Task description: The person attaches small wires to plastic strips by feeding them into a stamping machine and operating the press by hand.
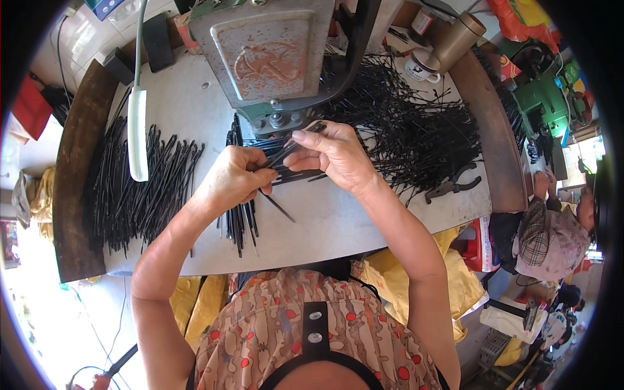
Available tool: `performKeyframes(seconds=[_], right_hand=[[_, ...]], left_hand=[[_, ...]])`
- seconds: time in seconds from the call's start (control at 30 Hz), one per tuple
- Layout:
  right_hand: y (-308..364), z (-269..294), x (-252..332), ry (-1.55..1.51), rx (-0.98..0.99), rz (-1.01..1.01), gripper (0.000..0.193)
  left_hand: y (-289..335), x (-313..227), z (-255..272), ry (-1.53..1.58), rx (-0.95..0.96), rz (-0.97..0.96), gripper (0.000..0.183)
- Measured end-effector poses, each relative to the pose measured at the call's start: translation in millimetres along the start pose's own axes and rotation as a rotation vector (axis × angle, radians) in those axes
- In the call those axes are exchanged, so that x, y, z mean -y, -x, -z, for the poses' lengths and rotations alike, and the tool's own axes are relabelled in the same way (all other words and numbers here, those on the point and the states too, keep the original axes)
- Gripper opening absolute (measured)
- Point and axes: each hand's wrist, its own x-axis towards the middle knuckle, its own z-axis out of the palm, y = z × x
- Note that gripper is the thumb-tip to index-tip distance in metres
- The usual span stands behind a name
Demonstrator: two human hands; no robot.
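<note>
Black rods [286,156] between both hands [286,169]

The press [273,52] is cut off by the top edge. The left hand [231,179] hides the rods' [286,174] ends. The far pile [416,130] blurs into a tangle.

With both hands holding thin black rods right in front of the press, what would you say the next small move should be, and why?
Probably feed the rod pinched in the right hand forward under the press head: its tip already points there, while the left hand grips a bundle of rods as supply.
</note>
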Motion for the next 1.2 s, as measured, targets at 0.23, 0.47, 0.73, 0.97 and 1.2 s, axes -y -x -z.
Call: performKeyframes(seconds=[0.23,0.47,0.73,0.97,1.2], right_hand=[[0,-2,-1,0.006,-0.013,0.015,0.015],[0,-5,-3,0.017,-0.012,0.049,0.014],[-6,2,-3,-0.051,-0.136,0.103,0.009],[-25,22,-4,-0.267,-0.294,0.170,0.014],[-31,16,0,-0.254,-0.274,0.159,0.012]], left_hand=[[-2,6,-1,-0.139,-0.100,-0.068,0.013],[-4,3,-1,-0.165,-0.121,-0.046,0.015],[1,14,-19,-0.806,-0.596,-0.694,0.044],[15,23,-37,0.042,-0.153,-0.307,0.032],[-29,24,-4,0.859,-0.174,0.063,0.026]])
